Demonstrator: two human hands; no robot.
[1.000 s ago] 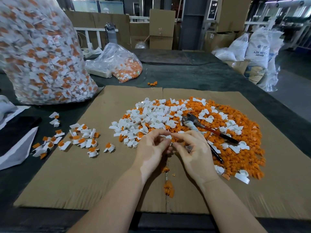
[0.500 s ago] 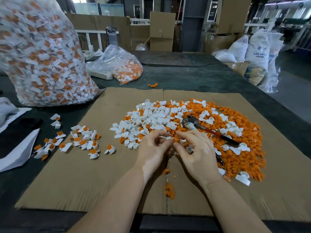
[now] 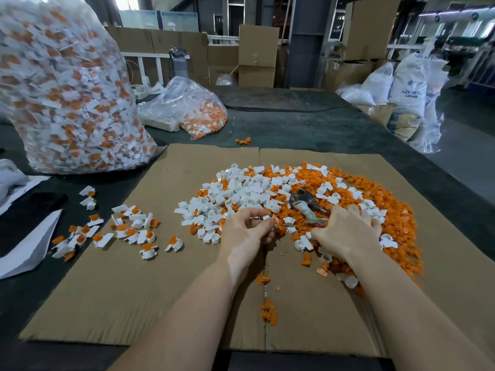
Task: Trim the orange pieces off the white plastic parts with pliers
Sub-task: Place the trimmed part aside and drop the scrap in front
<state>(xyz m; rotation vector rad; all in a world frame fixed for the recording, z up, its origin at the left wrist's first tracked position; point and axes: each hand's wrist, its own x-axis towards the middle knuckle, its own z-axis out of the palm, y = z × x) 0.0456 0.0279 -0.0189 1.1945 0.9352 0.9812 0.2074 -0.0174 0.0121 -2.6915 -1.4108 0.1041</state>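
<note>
The left hand [image 3: 247,231] pinches a small white plastic part [image 3: 266,217] with an orange piece between thumb and fingertips, just above the near edge of the heap of white parts [image 3: 241,194] and orange offcuts [image 3: 396,226] on the cardboard sheet [image 3: 134,290]. The right hand [image 3: 348,231], blurred, lies over the handles of the pliers [image 3: 305,200]; whether it grips them cannot be told.

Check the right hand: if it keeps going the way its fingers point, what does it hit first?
Probably the pliers: the right hand lies on the orange-and-white pile, fingers pointing up-left at their handles. Handles are hidden under the fingers, so contact is unclear.
</note>
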